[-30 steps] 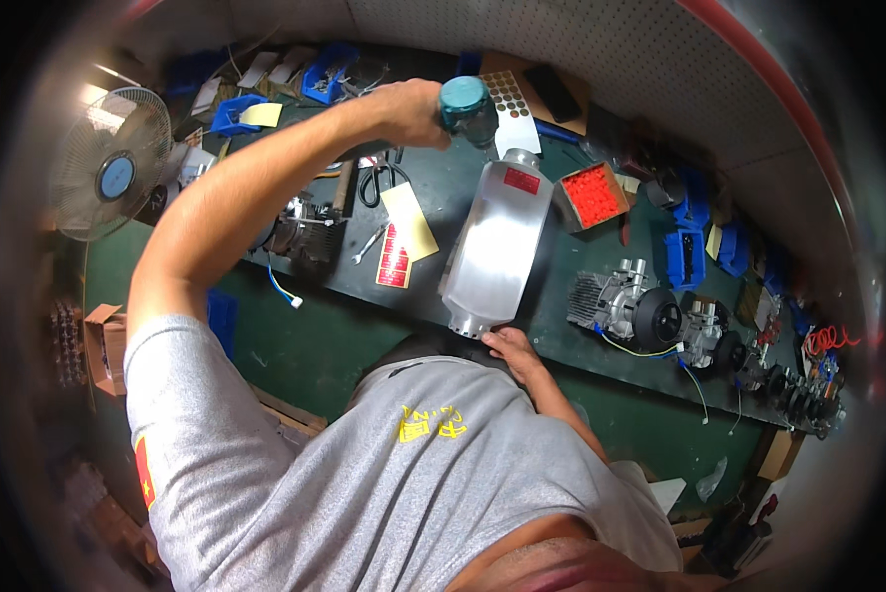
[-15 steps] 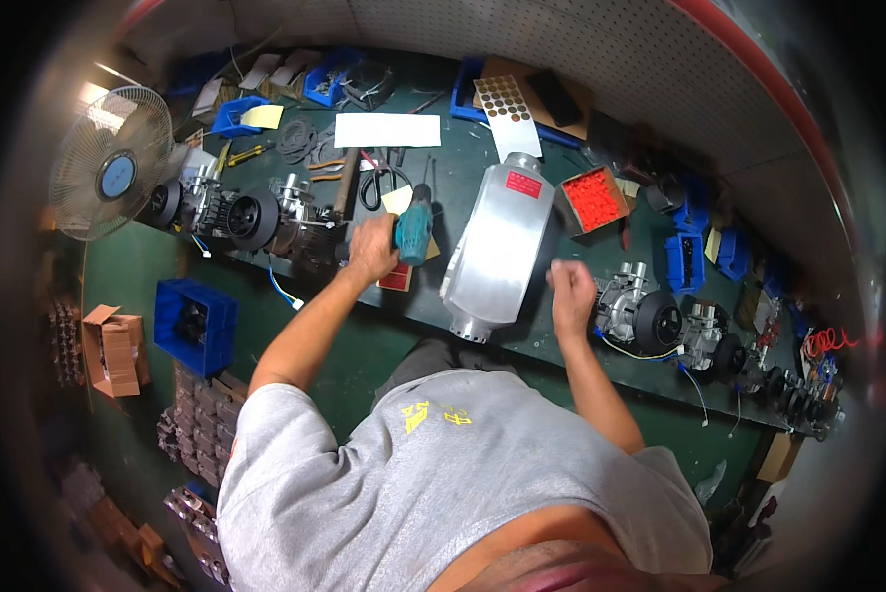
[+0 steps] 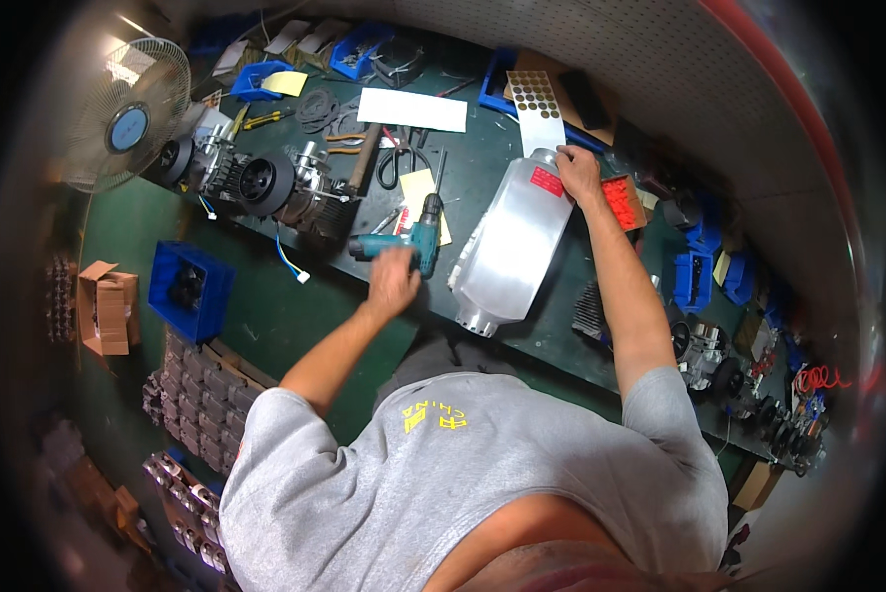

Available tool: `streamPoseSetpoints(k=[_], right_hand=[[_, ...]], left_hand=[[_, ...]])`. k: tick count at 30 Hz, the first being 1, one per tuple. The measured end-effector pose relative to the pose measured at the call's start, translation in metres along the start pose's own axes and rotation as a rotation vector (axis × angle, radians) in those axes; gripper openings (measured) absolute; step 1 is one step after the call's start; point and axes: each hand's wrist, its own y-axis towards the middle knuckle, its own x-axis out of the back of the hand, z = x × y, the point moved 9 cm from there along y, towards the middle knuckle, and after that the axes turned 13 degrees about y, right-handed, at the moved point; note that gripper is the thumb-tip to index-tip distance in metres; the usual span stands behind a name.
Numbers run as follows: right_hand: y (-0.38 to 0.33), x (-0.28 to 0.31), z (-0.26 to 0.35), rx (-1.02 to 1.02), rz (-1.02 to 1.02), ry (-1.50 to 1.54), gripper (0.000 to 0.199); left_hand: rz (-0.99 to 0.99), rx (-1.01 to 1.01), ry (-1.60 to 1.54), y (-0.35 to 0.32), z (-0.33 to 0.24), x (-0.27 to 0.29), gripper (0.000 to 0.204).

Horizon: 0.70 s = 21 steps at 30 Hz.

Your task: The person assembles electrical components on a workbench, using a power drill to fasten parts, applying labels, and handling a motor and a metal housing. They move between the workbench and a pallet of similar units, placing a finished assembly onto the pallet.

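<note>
By right hand, near metal housing, box; orange-red pieces inside

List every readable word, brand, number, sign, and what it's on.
Wording not transcribed; placement only:
Grey short-sleeved fabric shirt: yellow lettering, partly legible.
Red rectangular label on silver elongated metal casing: too small to read.
Red-and-white flat sheet, partly hidden: too small to read.
Round blue fan hub: too blurred to read.

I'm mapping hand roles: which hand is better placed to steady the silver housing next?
Right, probably: the right hand is at the far end of the silver housing, while the left hand is at the teal drill.
</note>
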Motion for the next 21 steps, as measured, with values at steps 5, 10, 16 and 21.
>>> streamPoseSetpoints(k=[5, 10, 16, 21], right_hand=[[0.01, -0.008, -0.017, 0.016, 0.059, 0.011, 0.031], [0.013, -0.004, -0.012, 0.01, 0.051, 0.001, 0.029], [0.006, 0.006, 0.022, -0.016, 0.033, 0.057, 0.027], [0.014, 0.011, 0.058, 0.0, 0.043, 0.161, 0.026]], left_hand=[[0.848, 0.877, -1.099, -0.109, -0.053, -0.078, 0.022], [0.94, 1.045, -1.572, -0.115, -0.106, -0.098, 0.02], [0.926, 1.011, -1.67, -0.118, -0.11, -0.092, 0.029], [0.526, 1.057, -1.607, -0.106, -0.085, -0.018, 0.036]])
